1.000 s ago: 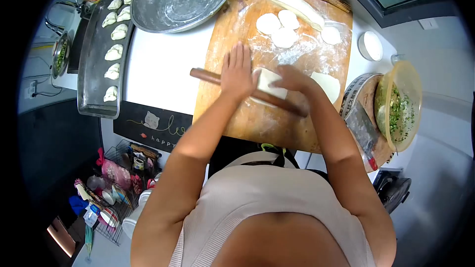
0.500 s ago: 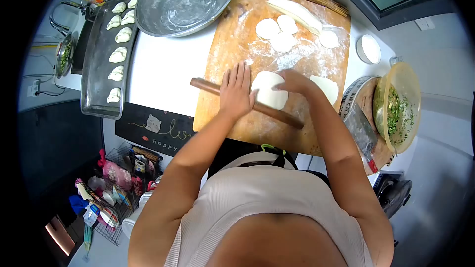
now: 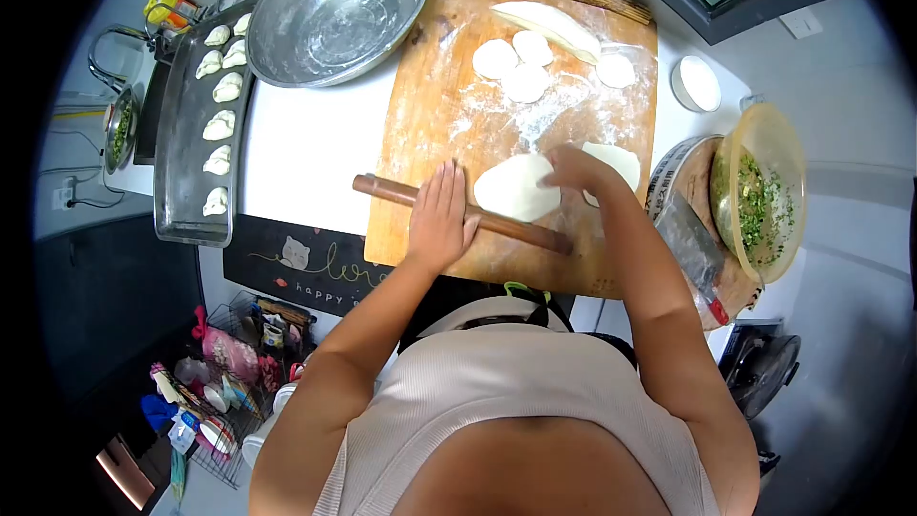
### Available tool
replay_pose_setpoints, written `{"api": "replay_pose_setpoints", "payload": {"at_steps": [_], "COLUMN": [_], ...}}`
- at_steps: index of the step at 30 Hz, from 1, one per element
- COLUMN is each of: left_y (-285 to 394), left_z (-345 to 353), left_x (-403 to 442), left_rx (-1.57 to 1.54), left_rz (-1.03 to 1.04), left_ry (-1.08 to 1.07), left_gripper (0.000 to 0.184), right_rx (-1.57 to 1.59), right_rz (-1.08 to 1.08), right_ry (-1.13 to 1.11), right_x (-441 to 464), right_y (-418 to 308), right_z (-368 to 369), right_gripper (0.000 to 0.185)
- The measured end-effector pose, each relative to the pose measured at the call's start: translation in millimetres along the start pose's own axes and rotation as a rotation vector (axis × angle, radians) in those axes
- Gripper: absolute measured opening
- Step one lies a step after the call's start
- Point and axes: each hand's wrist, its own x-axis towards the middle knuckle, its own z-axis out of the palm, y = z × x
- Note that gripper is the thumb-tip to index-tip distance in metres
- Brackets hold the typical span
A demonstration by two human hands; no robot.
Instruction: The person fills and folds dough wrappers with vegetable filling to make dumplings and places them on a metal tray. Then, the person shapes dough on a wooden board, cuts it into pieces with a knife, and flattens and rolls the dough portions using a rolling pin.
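Note:
My left hand (image 3: 439, 217) lies flat, fingers stretched, across a brown wooden rolling pin (image 3: 521, 229). The pin slants over the near part of a floured wooden board (image 3: 420, 96), beside the lower edge of a flat round of dough (image 3: 516, 187). With closed fingers my right hand (image 3: 578, 170) pinches the right edge of that dough round; its fingertips are partly hidden. Behind this hand lies another rolled dough sheet (image 3: 616, 164), partly covered by my wrist. Several small dough discs (image 3: 525, 82) and a long dough strip (image 3: 549, 27) rest farther up the board.
A metal bowl (image 3: 334, 72) dusted with flour overlaps the board's left side. Left of it, a dark tray (image 3: 177, 134) carries several filled dumplings (image 3: 219, 125). At right are a cleaver (image 3: 690, 241), a bowl of chopped green filling (image 3: 761, 201) and a white bowl (image 3: 695, 84).
The rolling pin and my left hand have moved back toward my body, off the dough's middle. The dough round looks wider and turned, with my right hand still at its right edge.

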Motion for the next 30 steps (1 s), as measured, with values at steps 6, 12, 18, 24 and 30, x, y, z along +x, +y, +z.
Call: {"api": "replay_pose_setpoints", "payload": {"at_steps": [6,12,18,24,30], "left_y": [-5,2,-35,-34,-34], "left_z": [23,-5,0,-2,-3], "left_x": [128,25,1,8,8], "left_rx": [0.112,-0.043,-0.086,-0.144,-0.156], "left_rz": [-0.083,0.139,0.226,0.209,0.201], "left_ry": [0.093,0.113,0.054,0.115,0.125], "left_gripper": [0.074,0.077,0.062,0.056,0.053], "right_rx": [0.126,0.049,0.223,0.329,0.221], "right_rz": [0.001,0.036,-0.045,0.12,0.316], "right_ry": [0.432,0.529,0.638,0.668,1.087], "right_x": [7,-12,-62,-63,5], "right_y": [-12,-17,6,78,98], "right_z": [18,33,16,-41,-106], "right_gripper": [0.047,0.046,0.035,0.027,0.053]}}
